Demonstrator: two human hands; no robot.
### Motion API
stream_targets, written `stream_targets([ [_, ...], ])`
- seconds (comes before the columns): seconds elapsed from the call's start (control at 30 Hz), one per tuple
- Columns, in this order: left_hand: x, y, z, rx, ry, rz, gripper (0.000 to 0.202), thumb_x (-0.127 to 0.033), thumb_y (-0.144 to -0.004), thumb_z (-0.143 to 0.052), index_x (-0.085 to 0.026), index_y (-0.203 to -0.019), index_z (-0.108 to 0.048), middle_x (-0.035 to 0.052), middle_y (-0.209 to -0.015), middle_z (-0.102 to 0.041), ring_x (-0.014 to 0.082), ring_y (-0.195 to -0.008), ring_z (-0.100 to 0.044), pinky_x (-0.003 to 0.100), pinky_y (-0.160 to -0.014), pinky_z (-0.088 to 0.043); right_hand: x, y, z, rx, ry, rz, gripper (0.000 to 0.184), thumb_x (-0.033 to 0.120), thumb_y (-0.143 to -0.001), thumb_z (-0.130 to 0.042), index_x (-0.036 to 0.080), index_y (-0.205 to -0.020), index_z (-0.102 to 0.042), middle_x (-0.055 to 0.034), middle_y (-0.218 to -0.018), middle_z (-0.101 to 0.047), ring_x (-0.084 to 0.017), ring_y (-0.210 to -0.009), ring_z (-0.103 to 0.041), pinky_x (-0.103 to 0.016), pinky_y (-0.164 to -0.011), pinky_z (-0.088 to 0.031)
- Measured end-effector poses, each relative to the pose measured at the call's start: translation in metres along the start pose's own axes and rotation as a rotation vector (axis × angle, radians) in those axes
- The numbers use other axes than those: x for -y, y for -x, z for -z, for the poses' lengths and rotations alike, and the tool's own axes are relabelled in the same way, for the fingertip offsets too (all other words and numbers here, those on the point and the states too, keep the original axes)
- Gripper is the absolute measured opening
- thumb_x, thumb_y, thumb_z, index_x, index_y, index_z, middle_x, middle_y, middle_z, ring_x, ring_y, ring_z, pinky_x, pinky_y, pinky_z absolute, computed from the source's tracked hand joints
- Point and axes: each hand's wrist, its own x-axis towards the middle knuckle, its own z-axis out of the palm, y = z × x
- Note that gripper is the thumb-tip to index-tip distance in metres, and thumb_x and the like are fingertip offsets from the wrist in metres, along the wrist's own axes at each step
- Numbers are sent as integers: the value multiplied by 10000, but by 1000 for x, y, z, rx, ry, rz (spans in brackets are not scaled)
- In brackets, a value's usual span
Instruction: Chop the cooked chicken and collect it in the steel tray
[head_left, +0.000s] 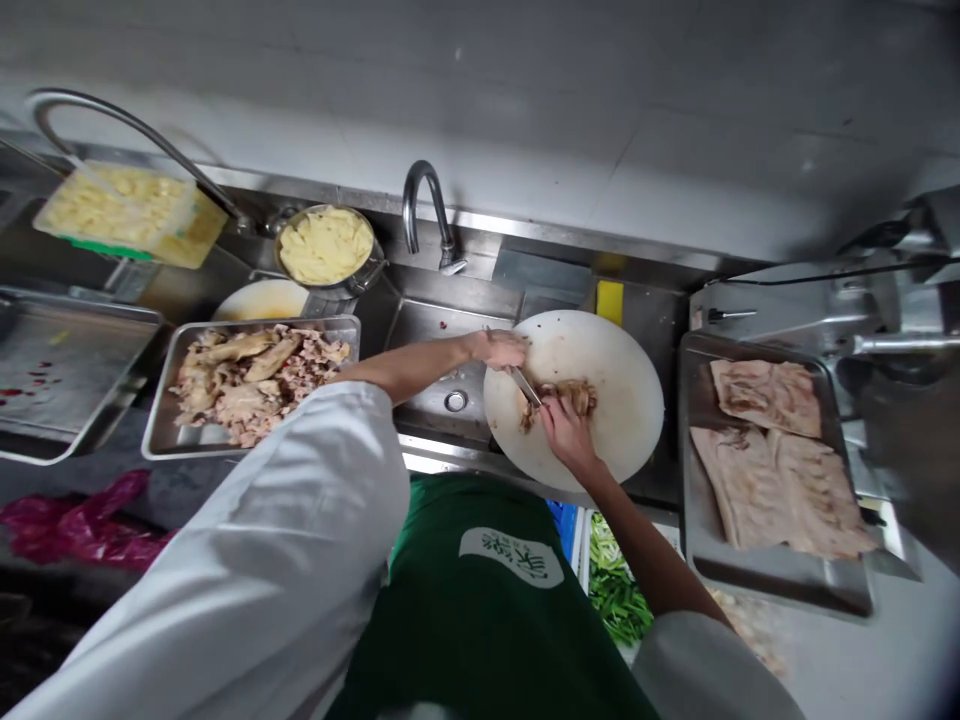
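Observation:
A round white cutting board (622,400) lies over the right part of the sink. My left hand (500,349) is closed around the handle of a knife (525,386), whose blade slants down toward the middle of the board. At the blade's tip, my right hand (568,428) presses its fingers onto a piece of cooked meat (579,397), brownish and looking like poultry. Small scraps of meat (527,415) lie by the blade. My right fingers partly hide the meat and the knife tip.
Left of the sink (427,318), a metal tray (352,350) holds chopped meat and larger pieces. Behind it stand a pot of pale slices (326,245) and a plastic tub (135,210). A faucet (431,210) rises behind the sink. Slabs of pork skin (780,480) lie in a tray (701,520) at right.

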Motion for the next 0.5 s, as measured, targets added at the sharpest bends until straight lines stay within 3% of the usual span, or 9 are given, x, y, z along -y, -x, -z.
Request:
stream_targets([
  [0.03, -5, 12, 6, 75, -15, -57, 226, -50, -635, -726, -218, -588, -582, 48, -640, -558, 240, -837, -590, 394, -922, -492, -2, -1, 3, 57, -10, -1, 431, 326, -1048, -303, 160, -1296, -614, -183, -1218, -641, -298, -1110, -604, -412, -968, -458],
  [0.07, -12, 27, 9, 53, -35, -96, 185, -72, -635, -752, -208, -659, -629, 61, -727, -602, 252, -913, -591, 398, -961, -476, -5, -2, 5, 109, -18, -10, 432, 318, -1046, -307, 147, -1316, -598, -187, -1174, -665, -296, -1061, -629, -403, -939, -472],
  [0.13, -28, 63, -3, -178, -79, -111, 173, -151, -721, -749, -214, -872, -693, 89, -977, -646, 273, -1079, -559, 409, -1022, -443, -13, -3, 5, 159, -44, -21, 441, 308, -1038, -333, 112, -1365, -553, -194, -1108, -697, -302, -1012, -654, -399, -915, -482],
  [0.17, -38, 81, -18, -335, -99, -74, 152, -197, -815, -689, -217, -966, -692, 100, -1075, -633, 271, -1121, -539, 412, -1025, -439, -16, -3, 3, 155, -70, -14, 442, 304, -1034, -343, 101, -1372, -543, -195, -1100, -704, -302, -1014, -660, -393, -915, -483],
  [0.23, -60, 111, -62, -594, -125, 88, 134, -227, -933, -560, -205, -999, -674, 107, -1064, -613, 259, -1078, -536, 425, -994, -447, -22, -3, -4, 115, -137, 6, 417, 302, -1026, -350, 100, -1308, -582, -190, -1093, -713, -293, -1019, -668, -365, -903, -487],
  [0.37, -92, 129, -152, -578, -98, 228, 132, -290, -925, -621, -195, -1008, -659, 88, -1009, -604, 242, -977, -554, 391, -887, -494, -27, -3, -17, 18, -229, -18, 344, 307, -1005, -365, 129, -1060, -654, -170, -977, -730, -270, -897, -693, -340, -824, -501],
  [0.43, -96, 125, -175, -544, -66, 259, 123, -247, -912, -630, -196, -1022, -651, 81, -999, -608, 236, -963, -567, 383, -883, -503, -27, -3, -19, -27, -273, -25, 324, 330, -998, -374, 151, -1005, -643, -156, -947, -729, -259, -853, -691, -340, -797, -501],
  [0.5, -93, 123, -182, -560, -7, 241, 107, -187, -919, -592, -195, -1012, -642, 74, -982, -614, 224, -964, -581, 367, -896, -508, -28, -2, -19, -65, -346, -47, 321, 380, -994, -379, 175, -967, -624, -131, -897, -722, -246, -805, -684, -328, -745, -501],
])
